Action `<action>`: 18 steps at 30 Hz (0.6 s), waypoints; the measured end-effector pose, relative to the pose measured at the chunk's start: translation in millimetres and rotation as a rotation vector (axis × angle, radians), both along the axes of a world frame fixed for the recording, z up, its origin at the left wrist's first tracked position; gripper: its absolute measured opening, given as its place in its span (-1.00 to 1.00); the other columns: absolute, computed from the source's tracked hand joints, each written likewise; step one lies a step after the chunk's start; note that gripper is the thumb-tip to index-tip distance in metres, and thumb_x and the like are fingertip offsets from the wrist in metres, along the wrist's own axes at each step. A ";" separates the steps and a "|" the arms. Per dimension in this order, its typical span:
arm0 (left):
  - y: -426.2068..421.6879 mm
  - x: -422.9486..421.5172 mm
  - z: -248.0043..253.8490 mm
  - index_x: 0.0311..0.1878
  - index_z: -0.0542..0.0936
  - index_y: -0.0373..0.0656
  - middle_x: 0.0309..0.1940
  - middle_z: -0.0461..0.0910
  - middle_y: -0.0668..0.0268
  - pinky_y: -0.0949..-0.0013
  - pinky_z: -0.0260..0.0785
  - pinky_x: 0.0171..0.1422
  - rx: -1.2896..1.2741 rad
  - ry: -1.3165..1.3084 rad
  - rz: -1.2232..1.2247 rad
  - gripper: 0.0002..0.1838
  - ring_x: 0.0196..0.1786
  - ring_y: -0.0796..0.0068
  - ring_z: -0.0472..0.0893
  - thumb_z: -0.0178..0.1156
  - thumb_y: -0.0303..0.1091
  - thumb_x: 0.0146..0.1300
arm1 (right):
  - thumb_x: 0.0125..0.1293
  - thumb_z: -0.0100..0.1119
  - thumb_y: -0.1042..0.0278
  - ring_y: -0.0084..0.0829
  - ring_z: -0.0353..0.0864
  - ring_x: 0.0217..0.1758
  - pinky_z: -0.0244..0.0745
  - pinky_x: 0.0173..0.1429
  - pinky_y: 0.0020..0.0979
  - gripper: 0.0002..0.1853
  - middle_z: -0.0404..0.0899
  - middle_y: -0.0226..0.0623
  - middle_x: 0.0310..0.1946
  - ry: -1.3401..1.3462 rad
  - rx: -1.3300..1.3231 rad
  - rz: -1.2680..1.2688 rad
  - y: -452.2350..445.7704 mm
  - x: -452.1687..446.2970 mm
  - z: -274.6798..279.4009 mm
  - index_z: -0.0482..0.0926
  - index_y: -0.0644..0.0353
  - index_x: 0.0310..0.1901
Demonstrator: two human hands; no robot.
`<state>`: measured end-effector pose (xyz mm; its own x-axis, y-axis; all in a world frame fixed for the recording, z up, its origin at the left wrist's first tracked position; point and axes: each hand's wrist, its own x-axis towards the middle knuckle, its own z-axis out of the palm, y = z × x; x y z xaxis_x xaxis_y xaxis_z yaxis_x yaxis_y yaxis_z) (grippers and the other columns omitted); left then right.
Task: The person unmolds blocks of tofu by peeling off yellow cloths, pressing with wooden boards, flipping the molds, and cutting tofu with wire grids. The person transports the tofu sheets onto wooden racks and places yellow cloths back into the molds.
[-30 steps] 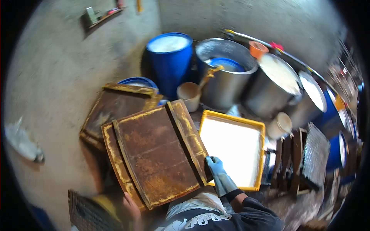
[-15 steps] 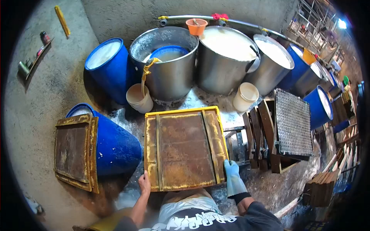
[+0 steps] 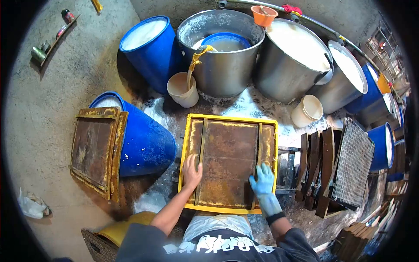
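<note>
In front of me lies a brown wooden board [image 3: 231,163] with two long battens, sitting within a yellow rim [image 3: 233,118]. My left hand [image 3: 191,173], bare, rests with fingers stretched out over the board's left batten. On the right side, my right hand [image 3: 262,180] wears a light blue glove and lies with fingers spread near the other batten. Neither hand grips anything. What is under the board is hidden.
Similar boards [image 3: 96,153] lean on a tilted blue barrel [image 3: 146,144] at left. Large metal vats [image 3: 222,72] and a white bucket [image 3: 183,89] stand ahead; another white bucket [image 3: 307,111] is right of them. Wooden frames [image 3: 325,166] and a grid panel [image 3: 354,161] stand at right.
Both hands have let go of the board's near edges and moved onto its top, fingers spread. The board now sits inside the yellow rim, which shows all around. The view has shifted.
</note>
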<state>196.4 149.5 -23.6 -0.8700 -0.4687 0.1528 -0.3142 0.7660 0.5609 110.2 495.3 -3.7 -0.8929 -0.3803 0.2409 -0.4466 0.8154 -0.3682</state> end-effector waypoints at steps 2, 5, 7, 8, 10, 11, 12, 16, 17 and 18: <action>0.1 -30.7 -16.1 0.62 0.19 -0.22 0.63 0.16 0.03 -0.14 -0.04 0.67 -0.044 -0.119 -0.055 -0.16 0.64 -0.02 0.14 0.17 0.06 0.45 | 0.13 0.49 0.10 0.13 0.31 0.51 0.24 0.47 0.18 -0.26 0.40 0.00 0.42 0.066 0.033 0.003 -14.1 -44.5 -29.4 0.48 0.02 0.37; 12.1 -50.7 -41.3 0.67 0.07 -0.21 0.71 -0.02 0.08 -0.13 -0.32 0.76 -0.137 -0.269 0.016 -0.05 0.74 0.09 -0.06 0.08 0.24 0.44 | 0.14 0.48 0.09 0.14 0.21 0.58 0.10 0.56 0.22 -0.22 0.32 -0.01 0.50 0.012 0.074 -0.041 -32.4 -81.9 -53.8 0.45 -0.05 0.43; 11.6 -56.2 -42.8 0.67 0.08 -0.23 0.70 -0.01 0.06 -0.15 -0.31 0.75 -0.139 -0.290 0.031 -0.03 0.73 0.08 -0.05 0.13 0.21 0.42 | 0.14 0.48 0.09 0.13 0.19 0.60 0.05 0.60 0.23 -0.22 0.30 -0.01 0.52 -0.007 0.110 -0.074 -41.7 -92.6 -68.9 0.45 -0.07 0.43; 13.3 -56.5 -45.9 0.66 0.08 -0.25 0.70 -0.01 0.05 -0.17 -0.31 0.75 -0.139 -0.311 0.030 -0.01 0.73 0.07 -0.03 0.18 0.18 0.39 | 0.14 0.48 0.09 0.12 0.17 0.61 0.02 0.61 0.23 -0.23 0.28 0.00 0.53 -0.023 0.100 -0.098 -41.0 -90.3 -73.6 0.46 -0.07 0.43; 15.3 -60.0 -48.4 0.65 0.09 -0.24 0.70 -0.01 0.05 -0.21 -0.35 0.74 -0.149 -0.334 0.041 -0.04 0.73 0.06 -0.04 0.20 0.16 0.40 | 0.14 0.48 0.11 0.12 0.17 0.61 0.00 0.62 0.24 -0.25 0.27 0.03 0.53 -0.050 0.114 -0.121 -38.1 -91.4 -75.8 0.48 -0.09 0.41; 16.9 -60.4 -46.2 0.66 0.09 -0.22 0.70 -0.01 0.07 -0.23 -0.38 0.74 -0.144 -0.360 0.043 -0.03 0.73 0.08 -0.04 0.20 0.17 0.40 | 0.15 0.47 0.12 0.12 0.17 0.61 0.00 0.63 0.24 -0.25 0.27 0.03 0.53 -0.060 0.117 -0.119 -37.8 -91.7 -74.6 0.48 -0.08 0.41; 15.0 -63.2 -47.5 0.67 0.09 -0.20 0.70 -0.02 0.08 -0.25 -0.40 0.74 -0.150 -0.378 0.048 -0.03 0.73 0.09 -0.04 0.20 0.18 0.39 | 0.15 0.47 0.13 0.13 0.17 0.61 -0.01 0.63 0.24 -0.26 0.27 0.03 0.53 -0.063 0.109 -0.116 -40.1 -94.3 -76.3 0.48 -0.08 0.42; 10.1 -70.2 -53.0 0.65 0.11 -0.25 0.70 -0.01 0.07 -0.29 -0.42 0.73 -0.157 -0.397 0.028 -0.01 0.73 0.09 -0.04 0.21 0.19 0.38 | 0.17 0.44 0.16 0.14 0.18 0.60 0.02 0.61 0.27 -0.26 0.28 0.04 0.51 -0.036 0.118 -0.100 -42.3 -97.8 -78.3 0.46 -0.04 0.43; 9.5 -73.7 -55.8 0.63 0.12 -0.28 0.70 0.00 0.07 -0.29 -0.42 0.72 -0.169 -0.375 0.027 -0.02 0.73 0.08 -0.04 0.21 0.19 0.37 | 0.16 0.44 0.17 0.16 0.20 0.57 0.03 0.60 0.27 -0.26 0.31 0.05 0.48 -0.019 0.118 -0.091 -42.9 -100.5 -79.3 0.46 -0.03 0.42; 11.9 -69.8 -56.0 0.62 0.14 -0.30 0.70 0.00 0.06 -0.30 -0.42 0.72 -0.178 -0.359 0.023 -0.02 0.73 0.08 -0.04 0.21 0.20 0.37 | 0.15 0.45 0.16 0.17 0.21 0.56 0.04 0.59 0.27 -0.25 0.33 0.07 0.45 -0.026 0.123 -0.088 -42.9 -103.5 -80.0 0.46 -0.01 0.41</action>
<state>126.6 161.4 -79.6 -0.8723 -0.4826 -0.0785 -0.4846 0.8317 0.2710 6.7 452.5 -83.7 -0.9294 -0.3255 0.1740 -0.3631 0.8906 -0.2739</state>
